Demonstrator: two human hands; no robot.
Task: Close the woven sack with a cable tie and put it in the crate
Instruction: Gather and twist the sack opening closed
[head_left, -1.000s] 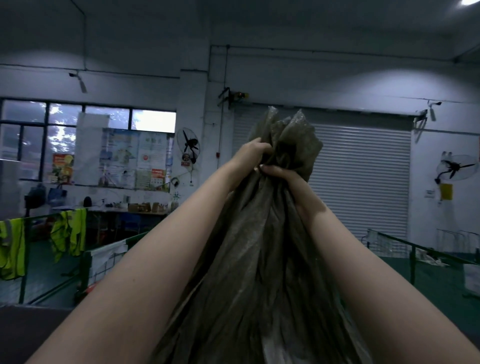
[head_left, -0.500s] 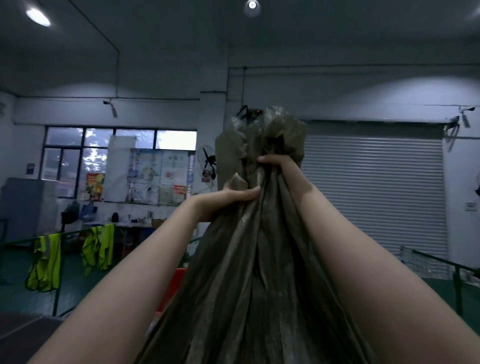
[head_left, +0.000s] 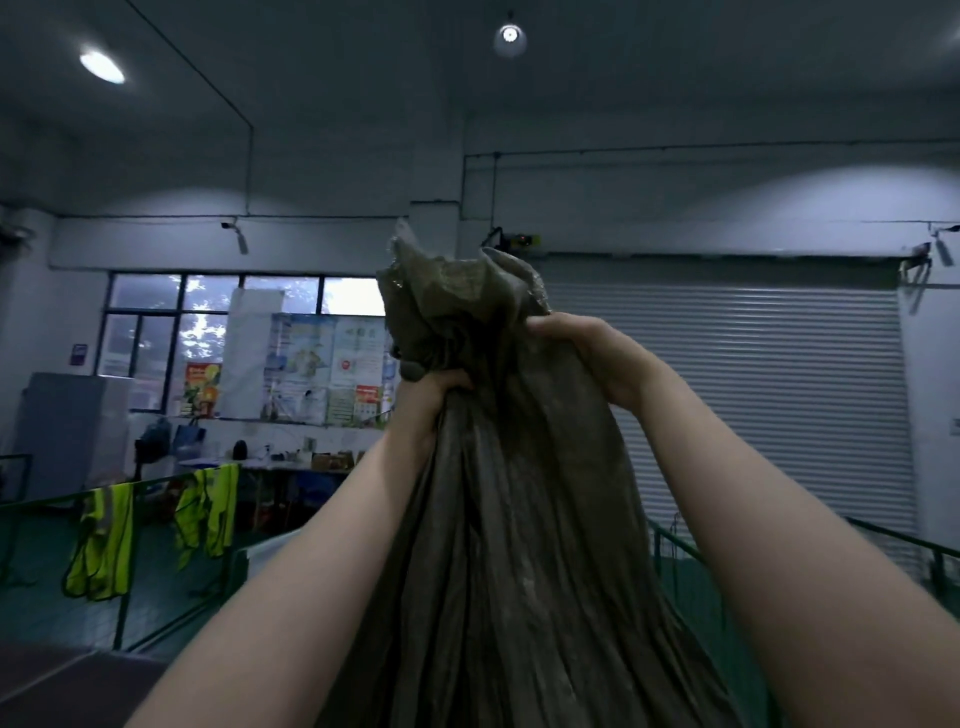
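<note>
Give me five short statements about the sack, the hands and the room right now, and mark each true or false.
1. Both hands grip the gathered neck of the woven sack. True.
2. The left hand sits higher on the sack than the right hand. False: the right hand is higher.
3. A cable tie already circles the neck. False: none is visible.
4. Two yellow vests hang on a railing at left. True.
5. The roller door behind the sack is rolled up. False: it is down.
</note>
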